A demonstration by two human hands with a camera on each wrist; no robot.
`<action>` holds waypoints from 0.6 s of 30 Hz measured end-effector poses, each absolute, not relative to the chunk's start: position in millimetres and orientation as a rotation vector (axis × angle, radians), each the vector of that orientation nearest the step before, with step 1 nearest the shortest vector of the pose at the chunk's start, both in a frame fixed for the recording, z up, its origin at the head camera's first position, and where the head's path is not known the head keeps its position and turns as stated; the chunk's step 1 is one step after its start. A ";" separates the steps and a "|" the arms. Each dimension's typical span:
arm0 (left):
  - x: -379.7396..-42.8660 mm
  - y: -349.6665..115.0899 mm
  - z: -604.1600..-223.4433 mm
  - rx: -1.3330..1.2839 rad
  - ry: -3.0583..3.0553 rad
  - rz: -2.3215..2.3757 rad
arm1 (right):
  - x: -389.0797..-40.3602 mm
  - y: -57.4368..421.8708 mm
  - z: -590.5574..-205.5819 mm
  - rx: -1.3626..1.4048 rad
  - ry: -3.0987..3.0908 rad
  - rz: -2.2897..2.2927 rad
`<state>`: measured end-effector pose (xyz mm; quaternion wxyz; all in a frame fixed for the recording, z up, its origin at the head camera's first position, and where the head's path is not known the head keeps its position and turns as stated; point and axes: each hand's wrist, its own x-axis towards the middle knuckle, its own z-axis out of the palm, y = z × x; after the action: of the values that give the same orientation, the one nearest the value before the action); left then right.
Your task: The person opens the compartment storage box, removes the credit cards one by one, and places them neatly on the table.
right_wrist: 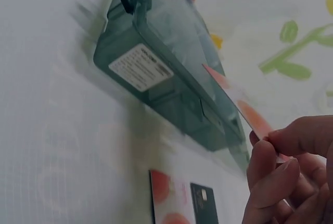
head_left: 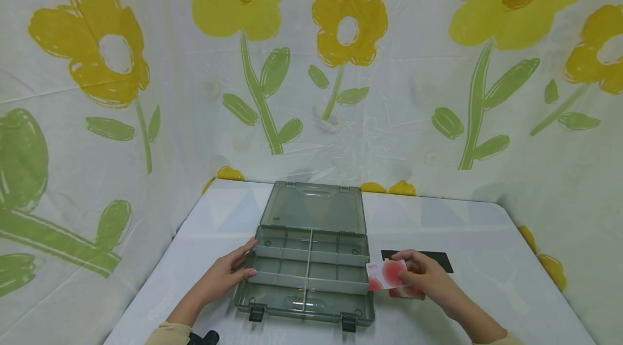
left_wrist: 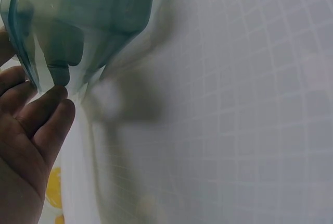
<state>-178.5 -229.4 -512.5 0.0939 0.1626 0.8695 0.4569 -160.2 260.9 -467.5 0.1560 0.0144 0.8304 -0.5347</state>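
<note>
A translucent grey-green divided plastic box (head_left: 311, 312) lies with its lid (head_left: 313, 210) folded back. My left hand (head_left: 225, 276) rests against its left side, thumb and fingertips at the rim; in the left wrist view the fingers (left_wrist: 49, 125) touch the box's outer wall. Between thumb and fingers, my right hand (head_left: 428, 277) pinches a white card with red circles (head_left: 386, 273), its far end level with the box's right edge. The right wrist view shows the held card (right_wrist: 239, 101) tilted beside the rim, above the labelled side wall.
Under the right hand lie a second red-and-white card (right_wrist: 169, 198) and a black card (head_left: 442, 261) on the white table (head_left: 194, 242). Two latches (head_left: 348, 323) stick out at the box's front. A flower-printed curtain (head_left: 404, 91) surrounds the table. A black object (head_left: 206, 338) sits by the left wrist.
</note>
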 end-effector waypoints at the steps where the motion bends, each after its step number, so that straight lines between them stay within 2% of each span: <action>1: -178.5 -229.5 -512.7 0.485 2.579 1.356 | -160.0 264.4 -467.6 0.048 2.386 -1.524; 18: -179.1 -230.3 -513.1 0.471 2.562 1.366 | -160.5 315.7 -483.0 0.226 2.462 -1.468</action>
<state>-179.1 -230.3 -513.1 0.1001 0.1594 0.8666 0.4622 -160.5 315.7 -483.0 0.1324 0.0780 0.8487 -0.5060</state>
